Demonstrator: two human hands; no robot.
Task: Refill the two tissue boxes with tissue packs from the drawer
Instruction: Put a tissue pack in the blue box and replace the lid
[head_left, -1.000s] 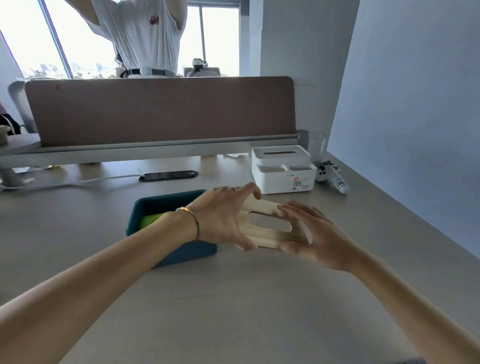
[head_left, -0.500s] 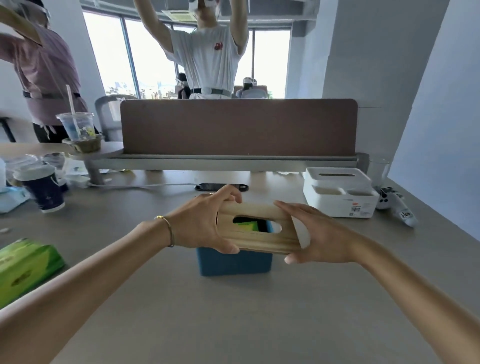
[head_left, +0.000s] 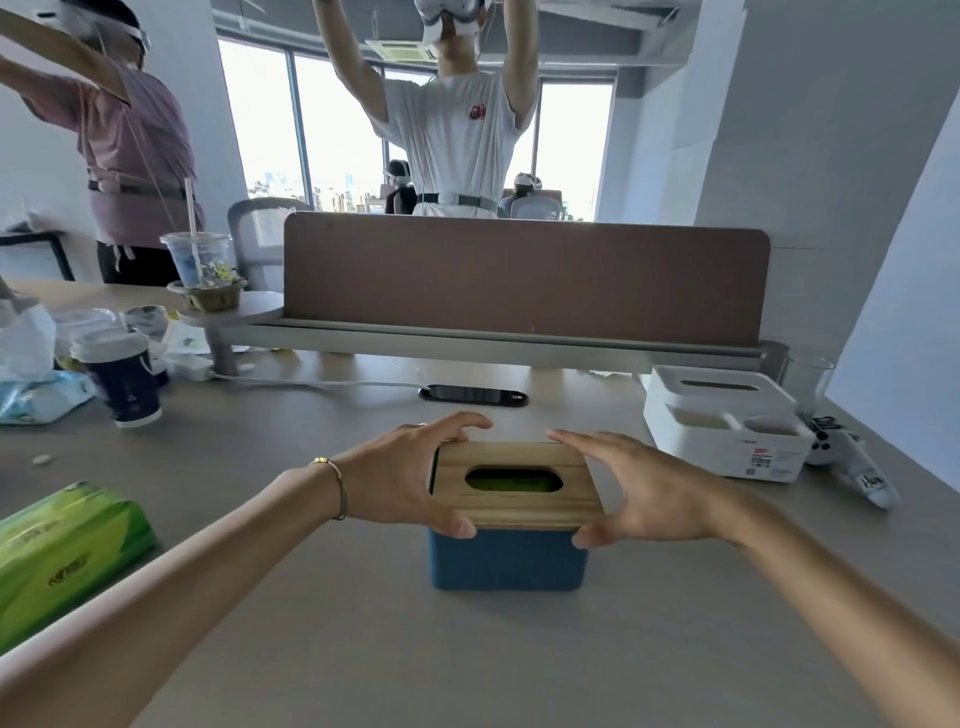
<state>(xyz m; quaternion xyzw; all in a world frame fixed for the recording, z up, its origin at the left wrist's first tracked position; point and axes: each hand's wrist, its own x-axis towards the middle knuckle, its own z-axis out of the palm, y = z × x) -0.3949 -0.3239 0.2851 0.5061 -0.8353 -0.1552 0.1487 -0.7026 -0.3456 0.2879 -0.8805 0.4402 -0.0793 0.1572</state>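
While seated: wood lid (head_left: 514, 486) lies level on blue box (head_left: 508, 560), long axis left-right.
Grip: left hand (head_left: 410, 478) and right hand (head_left: 641, 493) pinch its ends.

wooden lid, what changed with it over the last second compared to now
The wooden lid went from being held tilted beside the blue box to lying flat on top of it, with green showing through the slot. The left hand and right hand still grip its two ends. The white tissue box and the desk stayed as they were.
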